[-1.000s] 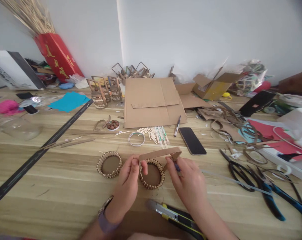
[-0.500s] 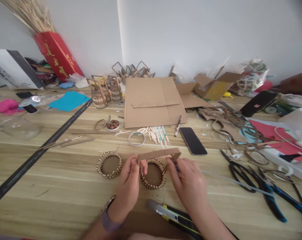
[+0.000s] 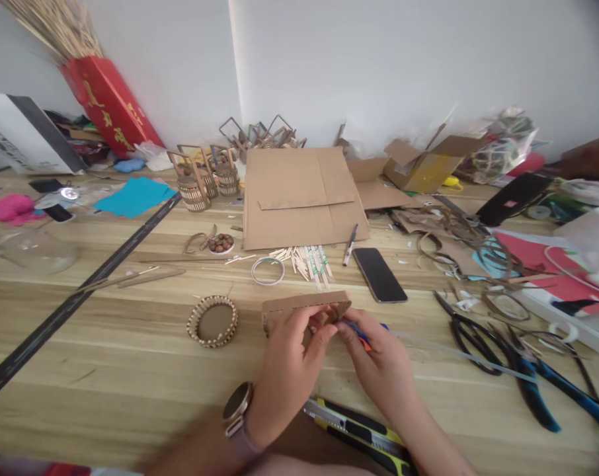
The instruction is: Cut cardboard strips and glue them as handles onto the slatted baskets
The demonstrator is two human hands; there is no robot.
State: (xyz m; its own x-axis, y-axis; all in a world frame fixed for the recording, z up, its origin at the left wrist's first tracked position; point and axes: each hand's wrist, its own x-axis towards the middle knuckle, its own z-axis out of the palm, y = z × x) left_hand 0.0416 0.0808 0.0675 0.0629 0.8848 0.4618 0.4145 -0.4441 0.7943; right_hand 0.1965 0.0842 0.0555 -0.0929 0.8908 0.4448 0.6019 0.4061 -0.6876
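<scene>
My left hand [image 3: 287,360] reaches across to the right end of a bent brown cardboard strip [image 3: 299,304], fingers pinched on it near the fold. It covers the round stick-rimmed disc that lay under the strip. My right hand [image 3: 379,360] meets it there, closed round a thin blue and orange pen-like tool [image 3: 365,335] whose tip touches the strip's right end. A second round disc with a stick rim [image 3: 213,320] lies on the wooden table [image 3: 106,383], left of my hands.
A yellow and black utility knife [image 3: 359,430] lies just below my hands. Black phone [image 3: 379,274], pen [image 3: 350,244], short sticks [image 3: 307,261] and tape ring [image 3: 268,270] lie beyond. Scissors [image 3: 478,337] and blue pliers [image 3: 552,393] are at right, a flat cardboard sheet [image 3: 302,198] behind.
My left hand moved right from the strip's left end to its right end, now covering the round disc. The strip dropped lower. My right hand stayed about where it was.
</scene>
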